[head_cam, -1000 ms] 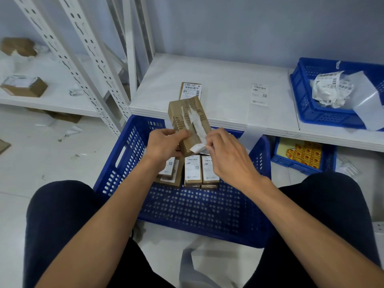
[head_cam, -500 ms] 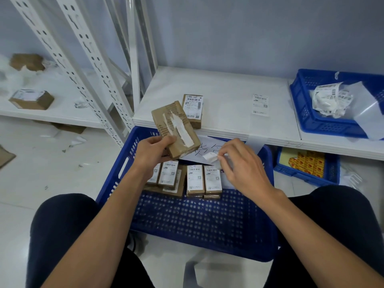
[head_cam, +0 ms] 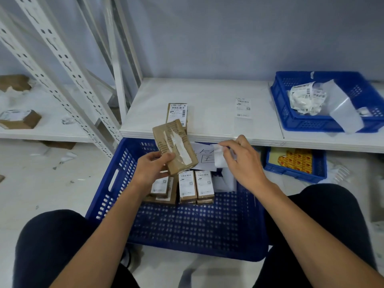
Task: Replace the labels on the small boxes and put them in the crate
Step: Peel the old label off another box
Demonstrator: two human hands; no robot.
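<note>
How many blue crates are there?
3: the large crate nearest the camera, a smaller crate on the shelf at right holding paper scraps, and another crate below it with yellow packets.

This looks like a warehouse stockroom or packing area. White slotted steel uprights (head_cam: 62, 65) carry plain white shelf boards (head_cam: 207, 94), and blue perforated plastic crates (head_cam: 187, 225) stand on the floor and on the shelf. Small cardboard boxes (head_cam: 188, 198) with printed barcode labels (head_cam: 204, 182) lie in one crate, and crumpled peeled labels (head_cam: 305, 98) fill another.
</note>
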